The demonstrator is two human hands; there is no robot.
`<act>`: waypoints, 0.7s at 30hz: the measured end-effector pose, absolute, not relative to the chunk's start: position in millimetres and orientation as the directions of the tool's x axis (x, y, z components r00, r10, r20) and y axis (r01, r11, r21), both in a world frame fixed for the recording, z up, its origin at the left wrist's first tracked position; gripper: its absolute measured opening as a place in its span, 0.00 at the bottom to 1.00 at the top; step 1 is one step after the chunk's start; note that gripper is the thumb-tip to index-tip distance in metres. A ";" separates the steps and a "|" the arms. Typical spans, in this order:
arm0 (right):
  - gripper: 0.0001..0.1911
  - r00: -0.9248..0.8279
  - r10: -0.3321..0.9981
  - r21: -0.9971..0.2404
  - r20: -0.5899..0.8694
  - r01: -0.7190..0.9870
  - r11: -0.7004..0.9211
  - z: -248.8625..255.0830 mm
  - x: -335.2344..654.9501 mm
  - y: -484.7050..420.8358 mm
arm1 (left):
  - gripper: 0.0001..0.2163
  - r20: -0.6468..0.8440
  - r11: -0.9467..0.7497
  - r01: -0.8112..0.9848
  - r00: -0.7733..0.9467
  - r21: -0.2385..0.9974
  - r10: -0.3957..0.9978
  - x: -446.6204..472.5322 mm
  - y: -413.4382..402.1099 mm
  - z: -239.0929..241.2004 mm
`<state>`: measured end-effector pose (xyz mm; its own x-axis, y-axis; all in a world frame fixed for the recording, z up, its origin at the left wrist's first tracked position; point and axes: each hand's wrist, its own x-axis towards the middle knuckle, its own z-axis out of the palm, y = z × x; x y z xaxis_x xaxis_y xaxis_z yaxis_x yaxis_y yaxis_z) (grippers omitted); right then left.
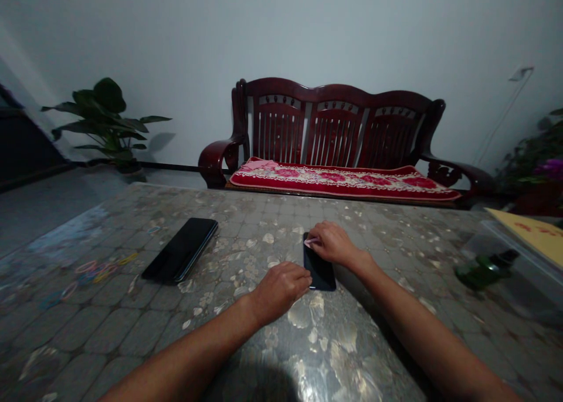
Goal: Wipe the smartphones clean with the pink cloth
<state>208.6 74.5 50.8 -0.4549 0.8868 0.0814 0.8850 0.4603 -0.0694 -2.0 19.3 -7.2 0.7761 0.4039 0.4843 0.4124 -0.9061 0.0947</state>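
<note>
The right hand (pixel 331 242) pinches a small pale pink piece (pixel 310 242) against the far end of a small black phone (pixel 319 269), fingers closed on it. The left hand (pixel 281 287) rests curled at the phone's near left edge, touching it; whether it grips is unclear. The phone lies flat, glossy and dark, mid-table (pixel 352 355). A larger dark phone (pixel 181 250) lies well to the left, coloured rubber bands (pixel 99 269) farther left. A green bottle (pixel 484 270) sits far right. Bare tabletop lies near the person.
</note>
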 end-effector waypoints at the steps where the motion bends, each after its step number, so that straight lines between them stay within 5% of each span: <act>1: 0.10 -0.430 0.899 -0.056 0.086 0.898 0.435 51.1 208.7 80.4 | 0.07 0.492 -0.908 0.409 0.775 0.090 0.397 -1.9 19.3 -7.2; 5: 0.11 -0.368 0.924 -0.066 0.103 0.924 0.376 50.1 209.6 92.0 | 0.07 0.496 -0.910 0.405 0.775 0.085 0.392 -1.7 19.1 -6.7; 14: 0.08 -0.556 0.825 -0.150 0.104 0.811 0.565 46.9 215.8 44.5 | 0.07 0.493 -0.902 0.421 0.767 0.094 0.410 -1.1 18.8 -6.1; 21: 0.11 -0.412 0.907 -0.077 0.091 0.905 0.419 48.3 218.1 70.0 | 0.07 0.496 -0.901 0.422 0.764 0.100 0.413 -1.0 18.3 -6.3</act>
